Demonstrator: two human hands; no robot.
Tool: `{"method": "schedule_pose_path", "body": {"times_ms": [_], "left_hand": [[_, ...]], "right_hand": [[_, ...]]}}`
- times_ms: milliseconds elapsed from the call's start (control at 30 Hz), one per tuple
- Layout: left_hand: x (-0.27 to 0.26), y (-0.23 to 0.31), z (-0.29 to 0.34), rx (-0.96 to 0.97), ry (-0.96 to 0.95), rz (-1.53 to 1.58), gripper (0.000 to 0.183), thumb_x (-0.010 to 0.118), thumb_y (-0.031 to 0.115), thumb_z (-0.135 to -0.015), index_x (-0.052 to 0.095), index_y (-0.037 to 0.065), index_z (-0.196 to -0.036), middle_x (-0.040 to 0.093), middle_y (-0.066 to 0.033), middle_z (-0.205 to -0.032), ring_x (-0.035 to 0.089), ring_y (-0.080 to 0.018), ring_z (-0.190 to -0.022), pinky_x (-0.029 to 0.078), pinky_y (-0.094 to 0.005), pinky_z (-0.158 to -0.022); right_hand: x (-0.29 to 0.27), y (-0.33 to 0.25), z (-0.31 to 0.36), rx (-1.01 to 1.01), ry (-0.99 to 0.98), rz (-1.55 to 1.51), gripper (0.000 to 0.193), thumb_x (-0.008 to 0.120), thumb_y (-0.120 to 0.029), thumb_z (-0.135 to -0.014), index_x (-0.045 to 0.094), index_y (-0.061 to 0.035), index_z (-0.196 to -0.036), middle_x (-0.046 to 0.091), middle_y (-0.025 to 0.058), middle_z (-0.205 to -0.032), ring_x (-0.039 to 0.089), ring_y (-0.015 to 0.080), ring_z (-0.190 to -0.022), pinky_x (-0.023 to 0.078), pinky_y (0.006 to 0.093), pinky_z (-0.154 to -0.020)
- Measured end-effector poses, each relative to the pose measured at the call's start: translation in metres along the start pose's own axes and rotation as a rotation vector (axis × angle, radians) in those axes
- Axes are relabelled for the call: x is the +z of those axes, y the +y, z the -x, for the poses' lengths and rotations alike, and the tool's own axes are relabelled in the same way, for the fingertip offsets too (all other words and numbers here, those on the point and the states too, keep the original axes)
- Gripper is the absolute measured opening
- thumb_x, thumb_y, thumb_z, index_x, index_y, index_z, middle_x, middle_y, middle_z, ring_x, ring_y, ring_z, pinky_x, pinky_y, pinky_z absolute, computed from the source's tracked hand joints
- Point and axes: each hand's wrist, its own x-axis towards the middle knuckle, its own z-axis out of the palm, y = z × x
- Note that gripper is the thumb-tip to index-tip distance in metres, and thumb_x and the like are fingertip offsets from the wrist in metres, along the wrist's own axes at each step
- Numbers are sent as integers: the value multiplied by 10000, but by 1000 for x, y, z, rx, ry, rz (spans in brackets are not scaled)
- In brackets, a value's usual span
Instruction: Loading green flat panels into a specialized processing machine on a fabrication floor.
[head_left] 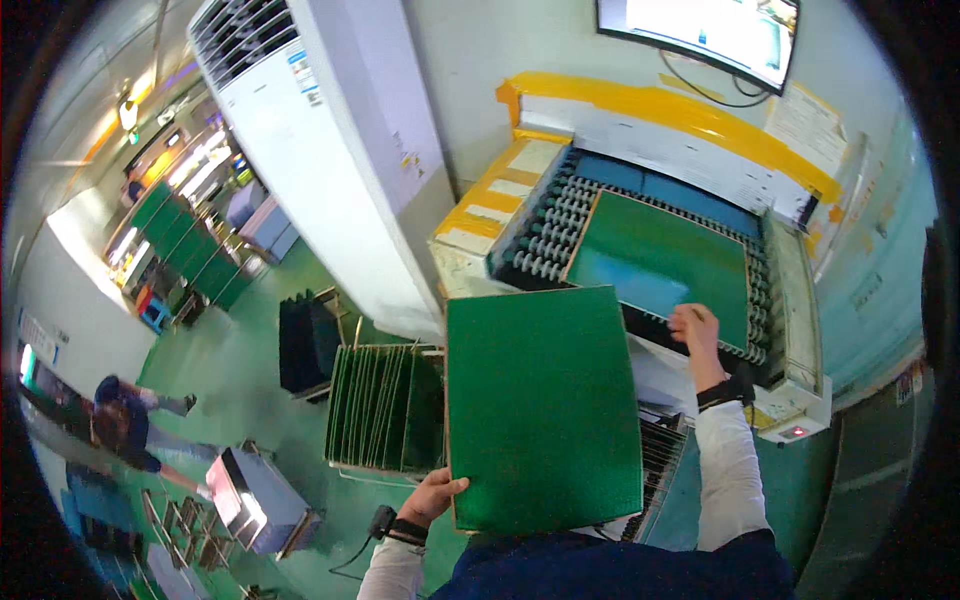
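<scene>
Gripping green panel [545,410] by lower L edge w/ L hand [432,497], long axis fwd, toward near L corner of roller conveyor [535,263]. Holding R hand [695,328] apparently empty, fingers loosely curled, nearer 2nd panel [665,250], flat on conveyor, by its near edge, R of ctr; can't tell if touching.

"What colour was the floor [230,350]?"
"Green. A tall white air conditioner [295,165] stood beside a pale column [385,115]."
"And the wall [500,50]?"
"Whitish, with a lit monitor [690,30] high up. At the far left, a lamp [128,114] glowed near the ceiling [70,110]."
</scene>
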Motion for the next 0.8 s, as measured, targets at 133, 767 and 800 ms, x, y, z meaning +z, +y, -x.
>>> {"method": "schedule_pose_path", "body": {"times_ms": [133,767,800], "left_hand": [[14,1,3,-4,-6,-77,429,612,188,-946,534,-20,-1314,627,-63,-1239,577,-157,-1114,464,-308,-944],[32,-19,-11,83,-60,-56,240,644,212,-938,639,34,-1099,672,15,-1012,611,-96,-901,485,-281,-860],[35,-18,-12,96,-58,-44,219,643,229,-942,640,45,-1059,648,37,-960,585,-81,-870,473,-273,-822]], "right_hand": [[-24,25,-33,-659,266,848,346,653,-213,-844,652,-73,-1160,638,156,-1192,573,330,-1127,434,429,-973],[-41,26,-85,-414,50,1502,612,388,-598,-962,379,-265,-1476,362,81,-1529,349,316,-1386,305,468,-1110],[-38,19,-78,-368,53,1513,611,385,-595,-964,381,-259,-1475,364,80,-1528,349,318,-1386,305,466,-1110]]}}
